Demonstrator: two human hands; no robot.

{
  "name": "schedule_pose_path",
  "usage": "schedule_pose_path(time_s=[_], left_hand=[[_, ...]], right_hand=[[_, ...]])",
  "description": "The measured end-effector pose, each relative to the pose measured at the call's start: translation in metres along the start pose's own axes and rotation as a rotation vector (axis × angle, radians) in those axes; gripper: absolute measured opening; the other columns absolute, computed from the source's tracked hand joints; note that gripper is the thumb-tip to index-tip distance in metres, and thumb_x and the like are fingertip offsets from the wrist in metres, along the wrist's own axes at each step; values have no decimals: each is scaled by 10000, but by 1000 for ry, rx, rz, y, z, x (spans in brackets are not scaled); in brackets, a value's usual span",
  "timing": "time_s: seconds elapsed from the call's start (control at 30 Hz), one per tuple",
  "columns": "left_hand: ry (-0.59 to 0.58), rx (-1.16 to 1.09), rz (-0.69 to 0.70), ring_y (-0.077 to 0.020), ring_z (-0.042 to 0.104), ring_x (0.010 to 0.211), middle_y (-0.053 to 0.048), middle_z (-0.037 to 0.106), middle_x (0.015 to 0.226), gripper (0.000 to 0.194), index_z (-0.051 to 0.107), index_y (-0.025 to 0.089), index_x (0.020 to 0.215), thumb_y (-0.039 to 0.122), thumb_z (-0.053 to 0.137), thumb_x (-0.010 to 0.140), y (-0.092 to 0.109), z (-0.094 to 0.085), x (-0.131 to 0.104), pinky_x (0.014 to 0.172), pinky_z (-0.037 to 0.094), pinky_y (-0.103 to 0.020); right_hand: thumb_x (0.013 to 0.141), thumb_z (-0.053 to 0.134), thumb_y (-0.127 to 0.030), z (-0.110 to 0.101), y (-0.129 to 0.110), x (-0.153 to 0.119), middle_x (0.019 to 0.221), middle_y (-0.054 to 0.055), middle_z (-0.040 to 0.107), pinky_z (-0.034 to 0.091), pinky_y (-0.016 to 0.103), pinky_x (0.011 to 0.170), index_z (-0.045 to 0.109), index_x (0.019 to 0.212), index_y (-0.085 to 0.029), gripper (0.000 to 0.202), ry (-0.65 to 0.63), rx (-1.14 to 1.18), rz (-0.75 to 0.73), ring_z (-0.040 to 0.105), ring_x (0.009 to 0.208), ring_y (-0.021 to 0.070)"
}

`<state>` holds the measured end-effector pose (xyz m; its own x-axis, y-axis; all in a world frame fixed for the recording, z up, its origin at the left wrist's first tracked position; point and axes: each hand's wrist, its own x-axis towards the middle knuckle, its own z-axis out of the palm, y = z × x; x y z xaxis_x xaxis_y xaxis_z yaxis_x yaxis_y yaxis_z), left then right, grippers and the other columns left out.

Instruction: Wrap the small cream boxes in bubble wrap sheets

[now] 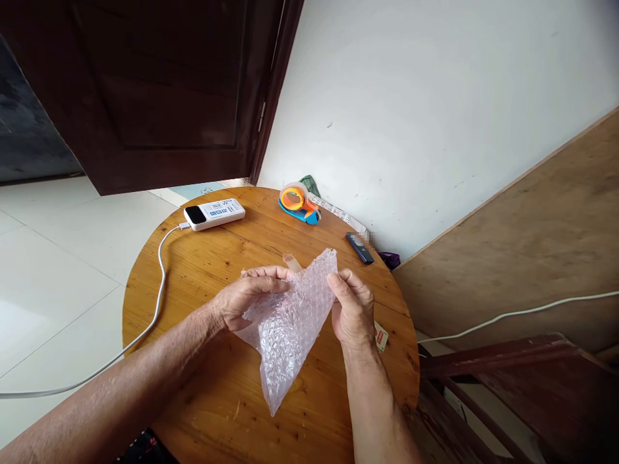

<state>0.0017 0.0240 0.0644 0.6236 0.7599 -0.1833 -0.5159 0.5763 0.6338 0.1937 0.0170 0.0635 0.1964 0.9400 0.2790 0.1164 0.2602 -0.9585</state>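
Note:
A crumpled sheet of clear bubble wrap [290, 341] hangs between my two hands above the round wooden table. My left hand [256, 293] is closed on its upper left part, with the thumb on top and the fingers behind. Its upper right edge is pinched between thumb and fingers of my right hand [352, 303]. One corner of the wrap points down toward the tabletop. Just behind the wrap shows a small tan strip [291, 262]; whether it is attached to the wrap I cannot tell.
On the wooden table [203, 399] lie a white power bank [217, 214] with a cable [162, 283] running left, a blue and orange tape dispenser [300, 203], a dark device [359, 248] and a small card [381, 336]. A white wall and dark door stand behind.

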Motion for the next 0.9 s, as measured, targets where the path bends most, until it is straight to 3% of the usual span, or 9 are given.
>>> schedule_pose_path(time_s=[0.07,0.13,0.2,0.27,0.4,0.47,0.57,0.73,0.9], left_hand=[[-15,26,-18,-111,578,562,-40,672,725,244,718,139,867,181,733,627,2,0,-1,579,443,-234],[-38,68,-45,-107,559,532,-36,662,703,285,732,132,884,171,698,604,2,-1,-1,546,427,-230],[-59,105,-98,-107,542,509,-35,650,676,309,739,116,869,164,666,572,2,-1,-1,525,416,-230],[-71,139,-159,-115,543,513,-42,652,670,318,742,105,850,156,645,551,2,-2,-1,522,414,-235],[-119,178,-186,-121,545,534,-50,674,698,346,757,117,885,155,641,561,3,-3,-1,521,405,-236],[-120,181,-149,-112,543,537,-49,688,723,348,764,140,917,163,660,586,4,-5,-2,523,399,-228],[-91,219,-111,-102,546,536,-47,701,739,296,769,166,933,184,702,646,7,-10,-2,523,391,-220],[-62,245,-65,-99,548,526,-53,708,763,246,768,164,909,200,729,669,15,-13,-5,522,396,-227],[-69,256,-76,-112,546,466,-42,662,609,212,768,150,847,209,712,650,22,-14,-7,467,382,-220]], right_hand=[[772,720,-495,-2,1,0,676,-19,524,415,280,619,575,735,-223,310,-12,-56,-57,463,627,138],[771,727,-486,-2,-2,-1,1039,48,648,476,343,823,620,1049,-255,377,-63,-83,-148,591,927,212],[768,716,-529,-3,-8,-2,1399,70,525,407,428,1032,501,1328,-303,641,-160,-58,-224,492,1268,277],[776,679,-592,-5,-15,-3,1501,59,443,328,482,1120,453,1402,-315,721,-282,-36,-224,371,1404,303],[776,696,-563,-12,-18,-2,1152,79,683,339,520,1098,694,1046,-263,403,-441,-92,-134,493,1294,336],[763,727,-523,-16,-14,0,943,56,701,402,490,1025,693,838,-250,285,-433,-96,-100,591,1122,311],[725,759,-535,-21,-10,3,812,25,659,478,402,850,635,712,-241,319,-410,-65,-22,616,905,251],[721,782,-488,-24,-12,0,669,-27,593,416,264,581,668,813,-226,300,-482,-10,166,499,586,127],[714,797,-445,-25,-16,-2,740,-14,634,443,263,619,706,1016,-229,382,-664,-12,268,530,624,128]])
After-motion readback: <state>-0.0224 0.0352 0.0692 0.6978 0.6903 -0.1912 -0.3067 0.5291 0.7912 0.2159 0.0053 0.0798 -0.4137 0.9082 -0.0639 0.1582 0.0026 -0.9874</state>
